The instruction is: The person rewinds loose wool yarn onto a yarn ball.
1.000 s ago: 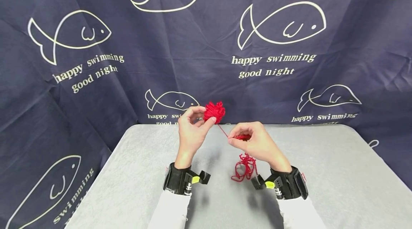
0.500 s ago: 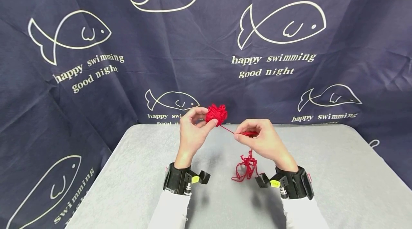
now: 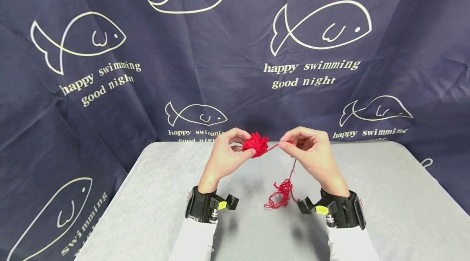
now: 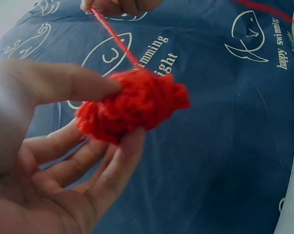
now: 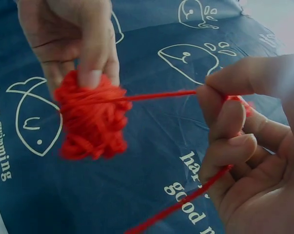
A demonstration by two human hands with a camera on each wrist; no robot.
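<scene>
A small ball of red yarn (image 3: 256,144) is held up above the far part of the grey table (image 3: 385,204). My left hand (image 3: 227,155) pinches the ball (image 4: 134,105) between thumb and fingers. A taut strand (image 5: 159,95) runs from the ball (image 5: 90,119) to my right hand (image 3: 312,151), which pinches it between thumb and forefinger. From the right hand (image 5: 244,146) the yarn hangs down to a loose red tangle (image 3: 280,195) lying on the table between my wrists.
A dark blue cloth (image 3: 235,49) printed with white fish and lettering hangs behind the table and down its left side. Black wrist bands with cameras (image 3: 207,208) sit on both forearms. The table's grey top stretches to either side of the hands.
Both hands have moved right and closer together. The right hand rose to the ball's height, so the strand between them is now short and nearly level. The ball dropped slightly.
</scene>
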